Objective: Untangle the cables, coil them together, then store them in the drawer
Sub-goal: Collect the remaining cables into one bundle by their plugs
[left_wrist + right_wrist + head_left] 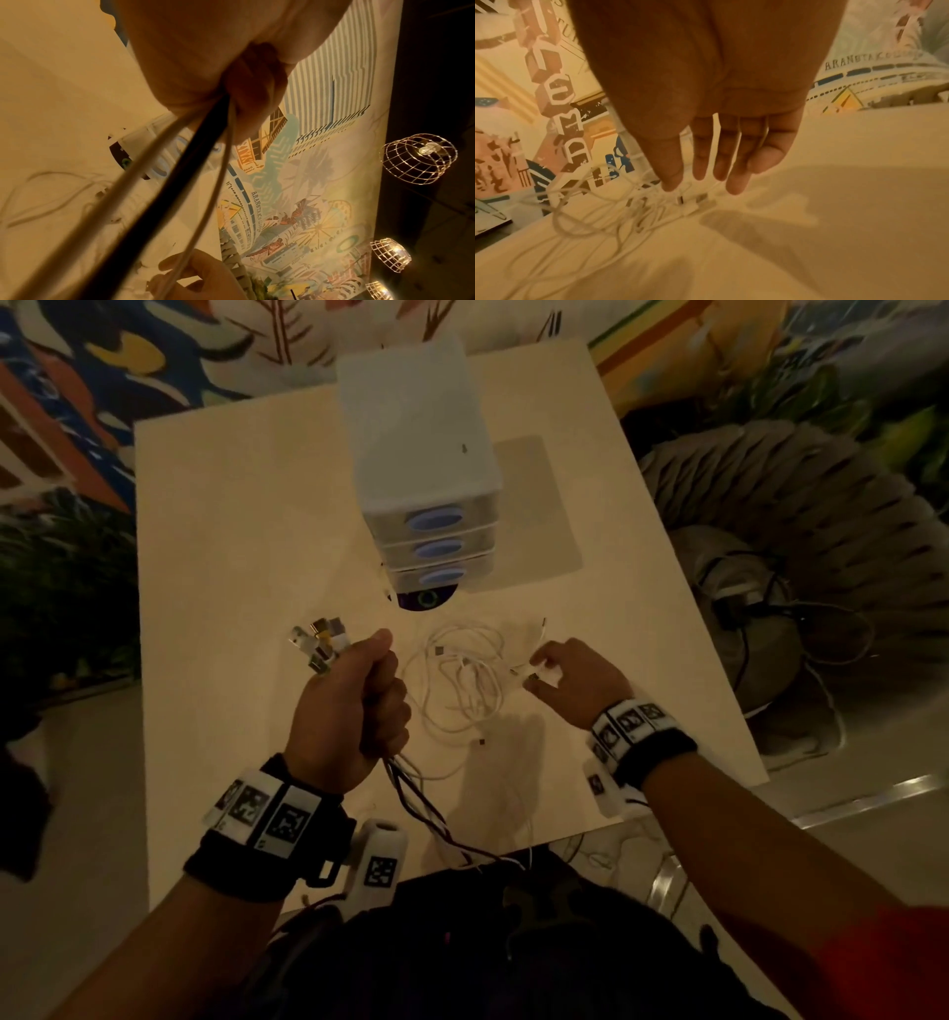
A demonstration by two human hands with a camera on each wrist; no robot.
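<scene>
My left hand (354, 706) grips a bundle of cables (426, 809) in a fist above the table. Their metal plugs (321, 644) stick out above the thumb. Dark and white strands trail from the fist toward my lap, and the left wrist view shows these cables (180, 162) running out of the left hand (205, 60). A loose tangle of white cable (462, 680) lies on the table between my hands. My right hand (570, 680) reaches over its white plug ends (693, 203), with the right hand (721, 170) fingers straight and just above or touching them. A white three-drawer unit (426, 454) stands behind, all drawers closed.
The cream table (231, 557) carries a grey mat (539, 505) right of the drawer unit and a dark disc (426, 600) at its foot. A wicker seat with a grey bag (744, 608) and black cords stands off the right edge.
</scene>
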